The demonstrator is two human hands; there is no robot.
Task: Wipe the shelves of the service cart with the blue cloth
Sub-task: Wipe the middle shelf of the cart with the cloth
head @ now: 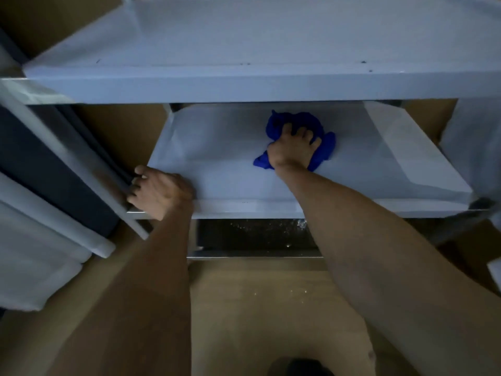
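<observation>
Your right hand (294, 146) presses down on the blue cloth (298, 139), fingers curled into its bunched folds, on the middle shelf (217, 147) of the service cart (244, 88), right of the shelf's centre. Crumpled and soft, the cloth runs from its near-left tail to its far-right bulk. Your left hand (158, 192) clutches the shelf's near-left corner, fingers wrapped over the edge. Both shelves look smooth, pale grey and flat with raised rims; the top shelf (271, 36) carries small dark specks. Below lies a tan floor (257, 308).
</observation>
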